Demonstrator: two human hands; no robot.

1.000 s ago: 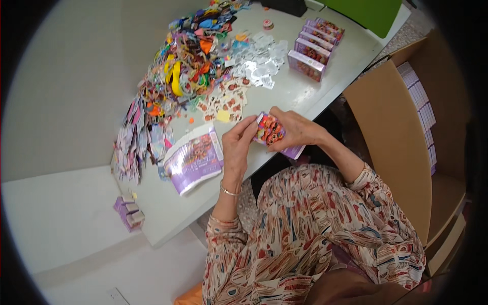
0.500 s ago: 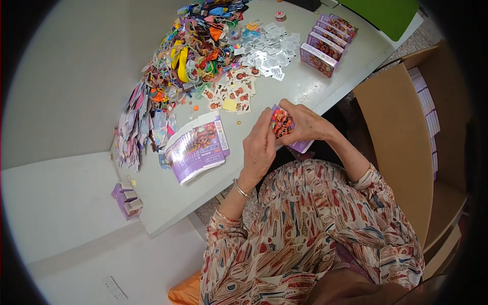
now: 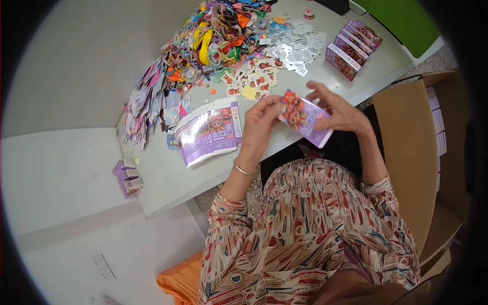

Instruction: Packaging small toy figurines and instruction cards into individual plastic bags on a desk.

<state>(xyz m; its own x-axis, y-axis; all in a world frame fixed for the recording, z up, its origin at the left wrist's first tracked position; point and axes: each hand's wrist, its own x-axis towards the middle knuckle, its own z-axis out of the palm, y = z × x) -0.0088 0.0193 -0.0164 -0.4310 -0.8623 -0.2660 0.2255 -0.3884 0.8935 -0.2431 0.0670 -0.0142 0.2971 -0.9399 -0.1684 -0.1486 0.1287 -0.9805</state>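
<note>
A slim purple carton [image 3: 300,118] with a colourful cartoon picture is held tilted above the table's front edge. My left hand [image 3: 260,122] pinches its left end between thumb and fingers. Across the carton's right part lies the thumb of my right hand [image 3: 345,114]; two of its fingers stand raised past the upper edge, and the others are hidden. Left of my hands, a fanned stack of flat purple cartons [image 3: 211,133] rests on the table.
Mixed bands and trinkets [image 3: 213,46] pile up along the wall side, beside silvery packets [image 3: 295,48] and sticker cards [image 3: 254,79]. Filled purple boxes [image 3: 351,51] stand in a row at the far right. A large cardboard box [image 3: 401,147] is at my right.
The carton, earlier mostly covered between both hands with its end toward me, now shows its broad face. My right hand has spread its fingers. The whole view has shifted somewhat.
</note>
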